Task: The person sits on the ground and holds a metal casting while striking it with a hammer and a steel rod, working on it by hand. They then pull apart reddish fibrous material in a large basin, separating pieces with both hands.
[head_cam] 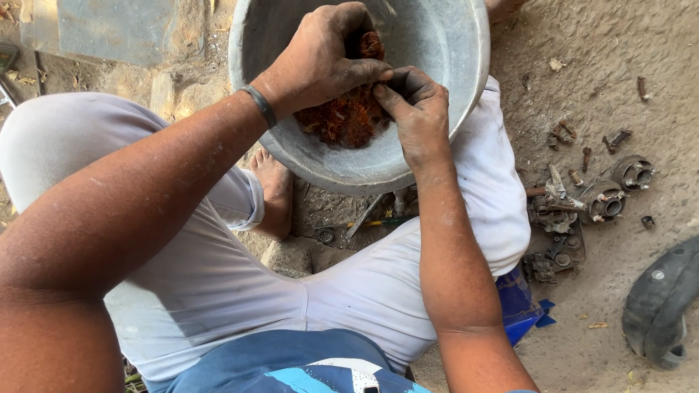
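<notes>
A: On the left, the person's left hand reaches over the rim of the grey metal basin, fingers curled tightly around a clump of rusty orange-brown fibrous material.

B: And the main heap?

A: The rest of the reddish material lies in the basin's bottom, just below and between both hands, slightly nearer the left.

B: The right hand?

A: It meets the left at the fingertips, thumb and fingers pinched narrowly on something dark and small; what exactly cannot be told.

B: Further right?

A: Greasy metal hub parts lie on the dirt, well apart.
</notes>
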